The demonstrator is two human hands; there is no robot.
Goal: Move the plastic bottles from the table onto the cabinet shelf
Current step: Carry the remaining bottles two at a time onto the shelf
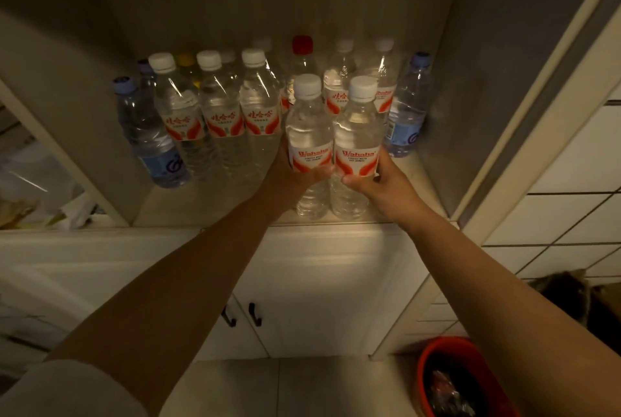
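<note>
I've got my left hand (291,176) wrapped around the label of one white-capped bottle (308,134), and my right hand (379,181) is gripping its twin (358,141) the same way. The two touch side by side, upright at the front edge of the cabinet shelf (208,205). Beyond my knuckles, rows of bottles (221,114) fill the shelf, a blue-capped bottle (408,107) just right of my right hand. Below my wrists are closed cabinet doors (302,282); under my right forearm, a red bin (460,379).
</note>
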